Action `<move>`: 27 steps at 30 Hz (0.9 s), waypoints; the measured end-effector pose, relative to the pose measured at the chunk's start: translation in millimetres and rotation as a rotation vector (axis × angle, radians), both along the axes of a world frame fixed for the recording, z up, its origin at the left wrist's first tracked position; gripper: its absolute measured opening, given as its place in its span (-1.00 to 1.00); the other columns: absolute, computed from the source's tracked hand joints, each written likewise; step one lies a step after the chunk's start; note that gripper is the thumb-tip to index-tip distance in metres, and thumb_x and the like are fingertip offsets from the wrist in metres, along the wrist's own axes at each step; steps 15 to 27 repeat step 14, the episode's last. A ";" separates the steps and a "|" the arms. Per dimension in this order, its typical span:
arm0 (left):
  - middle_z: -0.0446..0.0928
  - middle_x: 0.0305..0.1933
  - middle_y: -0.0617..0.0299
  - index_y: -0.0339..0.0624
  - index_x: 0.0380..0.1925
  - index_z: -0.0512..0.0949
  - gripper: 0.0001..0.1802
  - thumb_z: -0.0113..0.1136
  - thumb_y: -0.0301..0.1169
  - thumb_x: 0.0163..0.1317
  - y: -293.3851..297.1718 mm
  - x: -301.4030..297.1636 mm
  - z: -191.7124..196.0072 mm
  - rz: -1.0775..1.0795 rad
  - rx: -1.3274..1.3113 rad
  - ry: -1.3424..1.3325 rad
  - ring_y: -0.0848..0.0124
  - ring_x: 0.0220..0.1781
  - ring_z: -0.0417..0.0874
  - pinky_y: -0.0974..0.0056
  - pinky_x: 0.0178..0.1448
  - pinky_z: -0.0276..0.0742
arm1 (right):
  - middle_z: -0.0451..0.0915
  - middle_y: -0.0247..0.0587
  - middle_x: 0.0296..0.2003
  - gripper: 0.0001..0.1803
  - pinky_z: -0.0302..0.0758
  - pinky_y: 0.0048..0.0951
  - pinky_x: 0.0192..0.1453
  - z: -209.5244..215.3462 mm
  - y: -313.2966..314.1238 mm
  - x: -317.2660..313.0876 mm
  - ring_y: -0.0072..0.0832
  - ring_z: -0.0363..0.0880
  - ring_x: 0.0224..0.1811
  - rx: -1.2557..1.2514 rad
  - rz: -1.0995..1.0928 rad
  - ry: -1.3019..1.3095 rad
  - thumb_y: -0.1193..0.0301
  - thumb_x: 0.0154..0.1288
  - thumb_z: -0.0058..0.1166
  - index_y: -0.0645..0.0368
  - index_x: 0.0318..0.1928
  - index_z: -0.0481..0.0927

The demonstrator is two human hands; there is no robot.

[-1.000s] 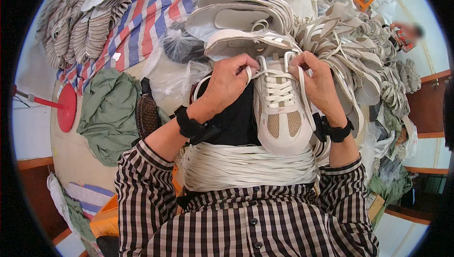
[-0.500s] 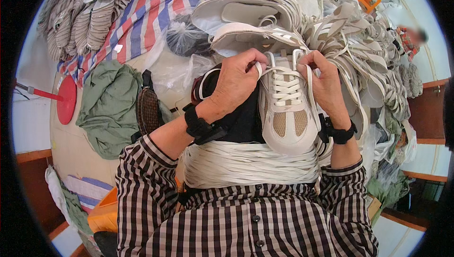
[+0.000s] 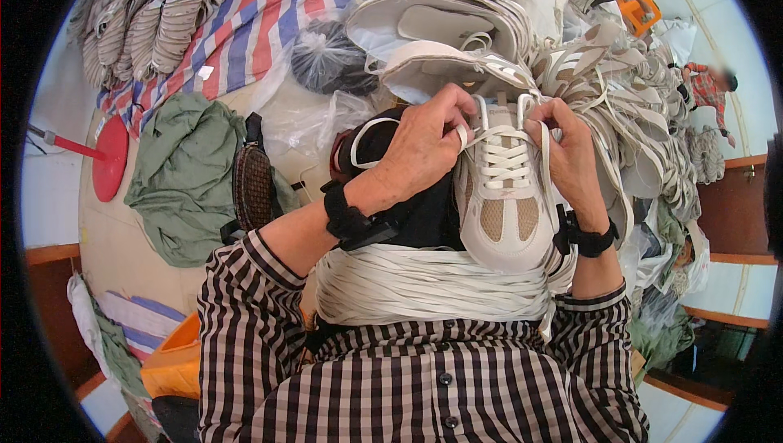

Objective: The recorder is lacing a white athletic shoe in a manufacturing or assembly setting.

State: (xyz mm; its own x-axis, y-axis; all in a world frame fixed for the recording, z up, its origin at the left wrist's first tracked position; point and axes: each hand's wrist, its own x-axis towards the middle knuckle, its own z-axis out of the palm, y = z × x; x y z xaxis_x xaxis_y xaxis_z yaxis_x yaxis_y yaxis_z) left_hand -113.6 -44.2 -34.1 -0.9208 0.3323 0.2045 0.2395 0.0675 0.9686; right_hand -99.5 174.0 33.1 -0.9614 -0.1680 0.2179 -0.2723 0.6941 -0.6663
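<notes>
Taking the sneaker (image 3: 506, 198) as my landmark: it is a white and beige lace-up shoe, toe pointing toward me, resting on a thick bundle of white laces (image 3: 432, 284) that lies across my lap just above my checked shirt (image 3: 408, 386).

My left hand (image 3: 424, 149) sits against the sneaker's left side at the collar end, fingers curled closed and pinching the end of a white lace (image 3: 481, 129). My right hand (image 3: 567, 153) is pressed to the sneaker's right side, fingers likewise closed on the lace at the top eyelets. The two hands stand close together with only the tongue and lacing between them. Each wrist wears a black band. I cannot tell for certain whether the right thumb bears on the lace or on the upper; the fingers hide it.

Left of the sneaker, behind my left hand, lies a dark item (image 3: 408, 198) with a white loop on it. Further left of the sneaker are a green cloth (image 3: 183, 174) and a dark brown pouch (image 3: 253, 186), on a pale round surface (image 3: 106, 231).

Beyond the sneaker, a heap of pale shoe uppers (image 3: 457, 35) rises, spreading to its right. Far left of the sneaker lies a striped red, blue and white sheet (image 3: 253, 19). Far right, another person (image 3: 710, 88) in red sits at the edge.
</notes>
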 end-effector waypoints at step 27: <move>0.63 -0.38 -0.13 -0.25 -0.12 0.44 -0.71 0.12 -0.60 0.11 4.0 -28.2 21.1 -0.131 -0.373 0.508 0.07 -0.25 0.74 -0.08 -0.16 0.54 | 0.58 -0.21 -0.41 -0.87 0.47 -0.45 -0.14 3.2 -0.9 -0.2 -0.51 0.52 -0.34 0.042 0.005 0.005 0.52 0.27 0.18 0.30 -0.27 0.50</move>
